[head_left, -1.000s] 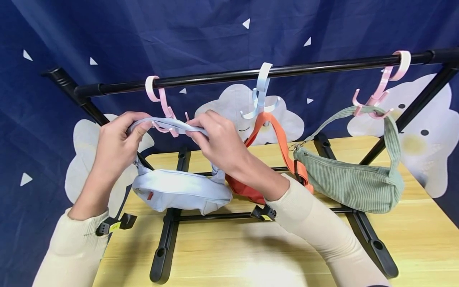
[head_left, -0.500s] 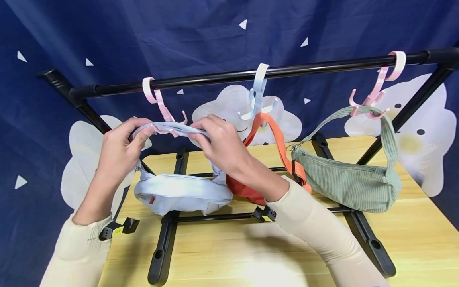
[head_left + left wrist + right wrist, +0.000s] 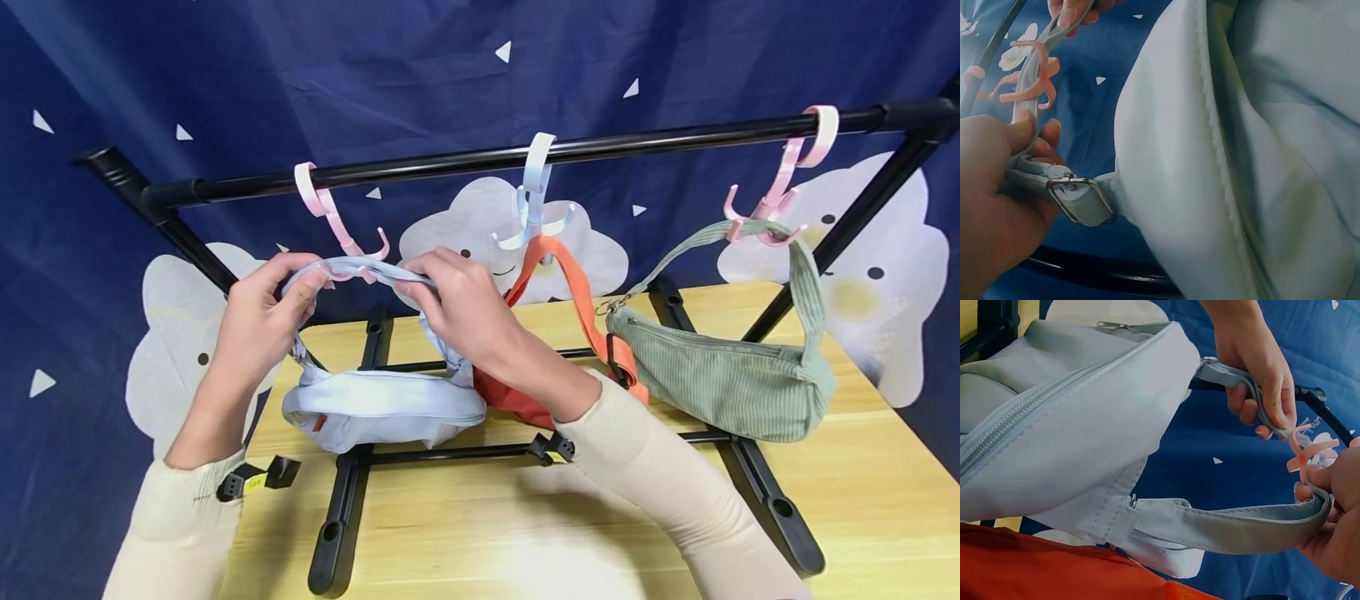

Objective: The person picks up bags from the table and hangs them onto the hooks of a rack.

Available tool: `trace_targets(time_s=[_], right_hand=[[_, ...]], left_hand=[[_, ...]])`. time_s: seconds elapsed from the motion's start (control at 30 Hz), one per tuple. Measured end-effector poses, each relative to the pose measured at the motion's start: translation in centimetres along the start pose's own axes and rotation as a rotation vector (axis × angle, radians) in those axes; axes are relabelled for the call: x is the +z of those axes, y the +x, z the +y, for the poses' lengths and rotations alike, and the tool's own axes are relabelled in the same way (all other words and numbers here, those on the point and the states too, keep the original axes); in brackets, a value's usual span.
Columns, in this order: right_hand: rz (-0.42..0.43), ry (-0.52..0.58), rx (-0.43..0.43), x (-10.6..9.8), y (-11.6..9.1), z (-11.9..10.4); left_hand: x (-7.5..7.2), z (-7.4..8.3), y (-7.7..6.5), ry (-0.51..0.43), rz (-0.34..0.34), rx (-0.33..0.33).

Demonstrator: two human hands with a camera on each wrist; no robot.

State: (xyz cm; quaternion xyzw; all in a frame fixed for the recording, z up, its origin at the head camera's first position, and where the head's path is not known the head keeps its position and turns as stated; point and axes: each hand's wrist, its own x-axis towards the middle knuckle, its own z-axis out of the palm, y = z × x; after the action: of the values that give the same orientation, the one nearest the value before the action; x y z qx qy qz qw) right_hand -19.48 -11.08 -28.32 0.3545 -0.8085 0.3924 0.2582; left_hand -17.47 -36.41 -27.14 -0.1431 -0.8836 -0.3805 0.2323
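A pale blue shoulder bag (image 3: 390, 404) hangs low in front of the rack in the head view. Its strap (image 3: 1025, 111) lies over the prongs of a pink hook (image 3: 336, 218) at the rack's left end. My left hand (image 3: 262, 321) pinches the strap left of the hook between thumb and fingers. On the other side of the hook, my right hand (image 3: 468, 308) pinches the same strap. A metal buckle (image 3: 1082, 200) shows on the strap just below my left hand in the left wrist view. Both hands are close beside the prongs.
An orange bag strap (image 3: 577, 283) hangs on a blue hook (image 3: 535, 200) mid-rail, with my right arm covering part of its bag. Farther right, a green corduroy bag (image 3: 720, 375) hangs from another pink hook (image 3: 772, 200). The black rack (image 3: 420, 168) stands on a wooden table (image 3: 450, 525).
My left hand has shifted slightly right and down, with the strap sitting a little lower around the pink hook's prongs. Both hands keep their hold, and the head view has drifted slightly.
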Motion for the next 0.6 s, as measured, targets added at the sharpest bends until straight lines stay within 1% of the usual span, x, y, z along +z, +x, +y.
trace_targets(time_s=[0.2,0.3,0.6], right_hand=[[-0.051,0.011,0.039,-0.4,-0.1,0.2],[-0.071,0.01,0.045,-0.7,-0.3,0.2],[-0.095,0.023,0.041,-1.5,-1.4,0.6]], left_hand=[[0.6,-0.2,-0.5,-0.113,-0.007,0.005],[0.9,-0.4,-0.8,-0.151,-0.013,0.005],[1.2,-0.7,-1.8,-0.198,-0.041,0.007]])
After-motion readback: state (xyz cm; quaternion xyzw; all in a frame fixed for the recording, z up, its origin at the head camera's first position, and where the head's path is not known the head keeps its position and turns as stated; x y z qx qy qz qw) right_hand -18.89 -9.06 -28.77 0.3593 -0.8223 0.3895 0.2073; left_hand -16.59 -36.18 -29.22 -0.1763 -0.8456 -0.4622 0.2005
